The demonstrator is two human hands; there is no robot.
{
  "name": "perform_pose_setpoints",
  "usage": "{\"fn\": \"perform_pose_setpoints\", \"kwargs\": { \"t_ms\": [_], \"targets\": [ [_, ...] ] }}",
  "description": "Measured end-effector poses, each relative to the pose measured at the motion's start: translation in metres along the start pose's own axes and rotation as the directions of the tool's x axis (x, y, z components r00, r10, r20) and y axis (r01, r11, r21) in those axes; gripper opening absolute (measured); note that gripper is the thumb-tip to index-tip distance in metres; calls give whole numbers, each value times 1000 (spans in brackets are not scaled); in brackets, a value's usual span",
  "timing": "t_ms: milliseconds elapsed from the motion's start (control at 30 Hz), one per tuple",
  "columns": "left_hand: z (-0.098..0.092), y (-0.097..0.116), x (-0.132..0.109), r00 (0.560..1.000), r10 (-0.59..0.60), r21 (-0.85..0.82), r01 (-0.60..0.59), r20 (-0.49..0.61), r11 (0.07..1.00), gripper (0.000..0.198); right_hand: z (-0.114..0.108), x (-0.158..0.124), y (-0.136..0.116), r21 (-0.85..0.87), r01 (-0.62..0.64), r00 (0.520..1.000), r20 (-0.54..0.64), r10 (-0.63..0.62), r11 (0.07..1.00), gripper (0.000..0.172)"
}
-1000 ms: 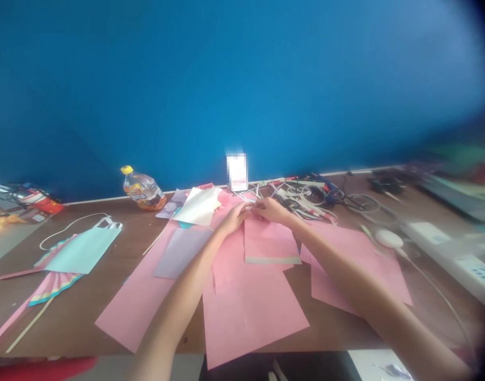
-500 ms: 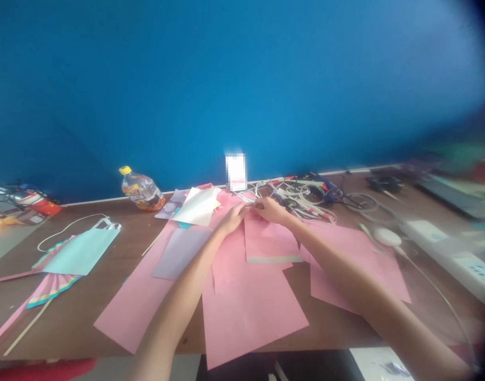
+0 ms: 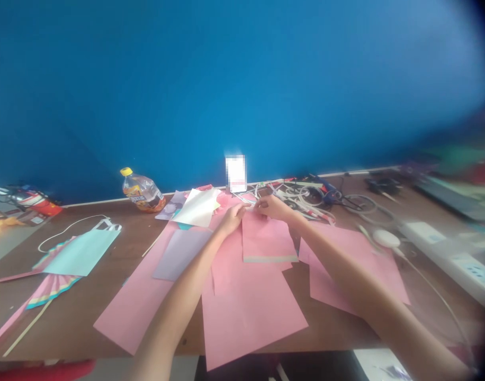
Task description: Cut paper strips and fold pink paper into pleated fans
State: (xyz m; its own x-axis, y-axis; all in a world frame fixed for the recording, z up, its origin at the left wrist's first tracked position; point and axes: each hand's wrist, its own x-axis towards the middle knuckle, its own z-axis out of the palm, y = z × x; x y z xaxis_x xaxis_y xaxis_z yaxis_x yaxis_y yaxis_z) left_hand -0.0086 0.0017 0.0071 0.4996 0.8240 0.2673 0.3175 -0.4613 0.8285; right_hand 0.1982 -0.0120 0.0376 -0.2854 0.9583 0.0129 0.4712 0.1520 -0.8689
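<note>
My left hand (image 3: 232,218) and my right hand (image 3: 271,207) are close together over the back of the desk, fingers pinched at the top edge of a pink sheet (image 3: 269,241) with a pale greenish strip along its lower edge. Under it lies a larger pink sheet (image 3: 250,312). Left of my hands are a grey-purple sheet (image 3: 181,253) and a white sheet (image 3: 197,207). Another pink sheet (image 3: 330,280) is partly under my right forearm. My fingertips are too small and blurred to show exactly how each grips.
A bottle with a yellow cap (image 3: 143,194) leans at the back left. A light-blue sheet (image 3: 82,251) and a folded pink fan (image 3: 54,289) lie left. Tangled cables (image 3: 306,198) are behind my right hand; a power strip (image 3: 475,271) is at right.
The pink sheet with the strip has shifted slightly left, along with its lower edge. My right hand has risen a little, and both hands remain at the sheet's top edge.
</note>
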Motion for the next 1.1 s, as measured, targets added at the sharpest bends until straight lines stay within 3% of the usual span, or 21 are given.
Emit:
{"fn": "perform_pose_setpoints", "kwargs": {
  "t_ms": [367,500,733,1100],
  "targets": [
    [-5,0,-1,992,-19,15,21,-125,1000,50,-37,-10,-6,-122,-67,997,-41,62,990,13],
    [-5,1,-1,988,-15,12,17,-151,1000,49,-40,-7,1,-135,-85,996,-53,78,987,13],
    [-5,-3,0,986,-7,-18,4,-165,1000,44,-43,2,19,-372,14,991,-117,-62,928,17],
    [-5,-1,0,986,18,-56,-28,-167,998,40,-40,1,16,-354,-41,984,-175,-23,934,18]
  ]
}}
